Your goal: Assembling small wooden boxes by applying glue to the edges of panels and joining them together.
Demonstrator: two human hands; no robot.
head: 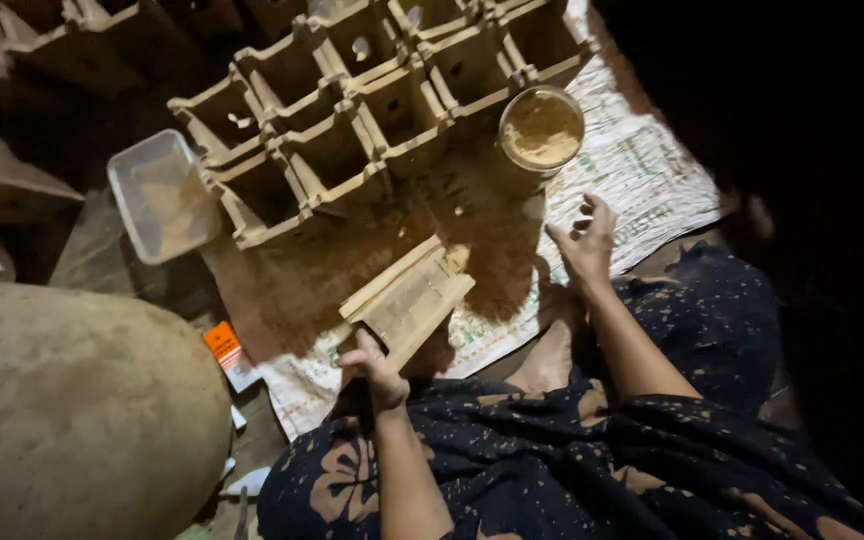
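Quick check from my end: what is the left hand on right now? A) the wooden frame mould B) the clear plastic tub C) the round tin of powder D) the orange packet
A: the left hand grips the near end of the wooden frame mould lying on the woven mat, while the right hand hovers open, apart from the round tin of powder.

1. Open dusty patch mid-frame, between the wooden mould (407, 300) and the rows of clay boxes (352, 110).
2. Upper middle: powder tin (541, 130) blocks.
3. Left: plastic tub (160, 195), big sack (72, 410) crowd in.
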